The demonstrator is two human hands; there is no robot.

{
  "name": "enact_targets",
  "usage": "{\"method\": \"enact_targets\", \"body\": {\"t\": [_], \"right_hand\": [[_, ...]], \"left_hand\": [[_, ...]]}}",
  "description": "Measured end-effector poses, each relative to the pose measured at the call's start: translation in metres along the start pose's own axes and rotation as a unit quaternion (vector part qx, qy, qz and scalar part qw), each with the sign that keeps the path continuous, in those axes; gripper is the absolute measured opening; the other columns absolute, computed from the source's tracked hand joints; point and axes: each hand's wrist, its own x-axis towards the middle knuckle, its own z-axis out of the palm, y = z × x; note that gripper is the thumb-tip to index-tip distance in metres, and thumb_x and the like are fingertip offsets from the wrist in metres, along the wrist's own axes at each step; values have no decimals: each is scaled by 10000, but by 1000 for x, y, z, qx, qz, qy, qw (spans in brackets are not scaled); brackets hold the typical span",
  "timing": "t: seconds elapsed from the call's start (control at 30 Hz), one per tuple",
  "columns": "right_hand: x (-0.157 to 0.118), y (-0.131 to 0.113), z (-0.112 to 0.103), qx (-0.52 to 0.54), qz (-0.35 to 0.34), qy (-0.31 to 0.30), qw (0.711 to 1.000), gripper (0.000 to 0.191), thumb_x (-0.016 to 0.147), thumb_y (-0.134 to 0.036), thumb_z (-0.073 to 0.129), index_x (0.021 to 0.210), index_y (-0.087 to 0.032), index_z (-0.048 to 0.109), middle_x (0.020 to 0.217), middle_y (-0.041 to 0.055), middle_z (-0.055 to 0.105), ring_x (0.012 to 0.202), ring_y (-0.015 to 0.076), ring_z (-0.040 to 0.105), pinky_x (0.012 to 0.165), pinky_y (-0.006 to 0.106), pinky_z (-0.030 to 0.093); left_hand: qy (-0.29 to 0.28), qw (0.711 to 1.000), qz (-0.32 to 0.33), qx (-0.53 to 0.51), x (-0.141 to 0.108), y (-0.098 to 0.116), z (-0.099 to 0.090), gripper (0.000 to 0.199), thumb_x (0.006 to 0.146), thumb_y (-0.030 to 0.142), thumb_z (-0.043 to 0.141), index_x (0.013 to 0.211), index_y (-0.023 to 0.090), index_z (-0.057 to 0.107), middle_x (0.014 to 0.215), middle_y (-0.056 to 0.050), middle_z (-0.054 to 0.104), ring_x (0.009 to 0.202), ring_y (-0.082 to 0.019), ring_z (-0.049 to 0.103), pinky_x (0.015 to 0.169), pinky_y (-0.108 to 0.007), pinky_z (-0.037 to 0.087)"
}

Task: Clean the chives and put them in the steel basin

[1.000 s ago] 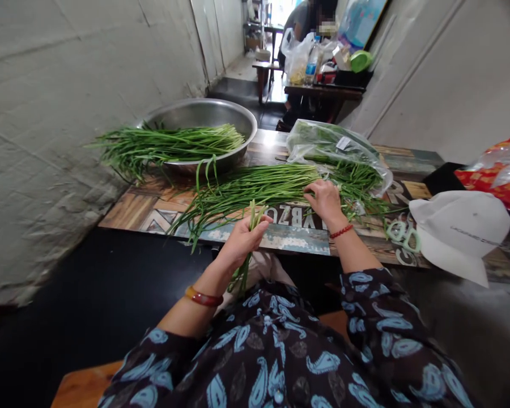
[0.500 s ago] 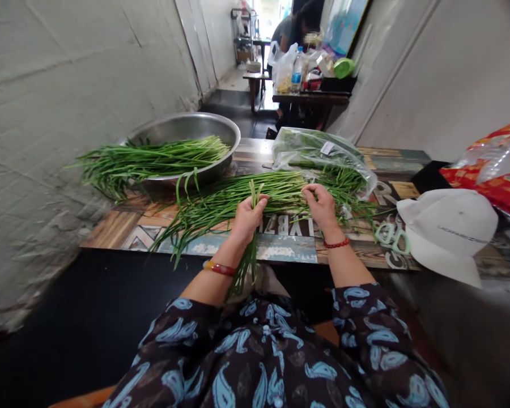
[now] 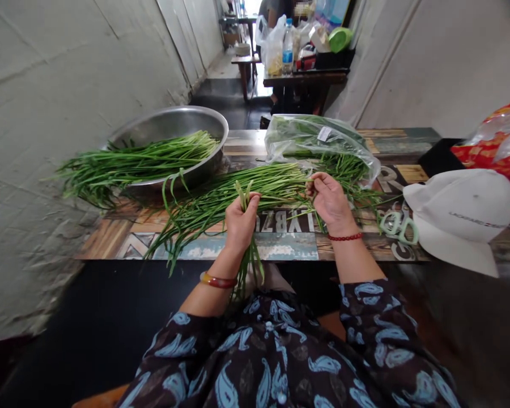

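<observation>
One small bunch of garlic chives (image 3: pixel 250 266) stood upright in the person's left hand (image 3: pixel 242 224), the fist closed around its middle, a few pale tips poking out above the fingers and the long ends trailing down past the table edge toward the lap. Holding it at mid-length looked sensible, since limp stems stayed gathered there without being creased. The right hand (image 3: pixel 331 203) was apart from the left, over the near side of a loose pile of the same chives (image 3: pixel 259 190), with thumb and fingertips drawn together; whether they pinched any stems was hard to tell. A light pinch seemed the right touch, taking few stems at a time so that the pile did not tangle.

The pile lay across the wooden table (image 3: pixel 110 238), whose top was printed in patchwork and large letters, and its far side met a clear plastic bag of greens (image 3: pixel 318 139). To the left stood a steel basin (image 3: pixel 174 122) with a tidier bunch of chives (image 3: pixel 140 158) lying across it and overhanging the rim. On the right lay pale green plastic rings (image 3: pixel 397 226), perhaps scissor handles, just beside a white cap (image 3: pixel 463 207). Dark paisley sleeves (image 3: pixel 365 300) reached in from below, and a seated person (image 3: pixel 276 8) was well beyond, at a farther table.
</observation>
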Motion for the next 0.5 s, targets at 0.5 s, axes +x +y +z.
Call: {"method": "enact_targets", "body": {"t": [0.5], "right_hand": [[2,11,-3,-164,-54,22,985,253,860,-436,645,970,-218,711,795,18,680,691,160,598,638,294,493]], "left_hand": [[-124,965,113,202,21,15,12,201,813,276,639,647,162,653,604,9,503,623,-135,445,614,-249,312]]}}
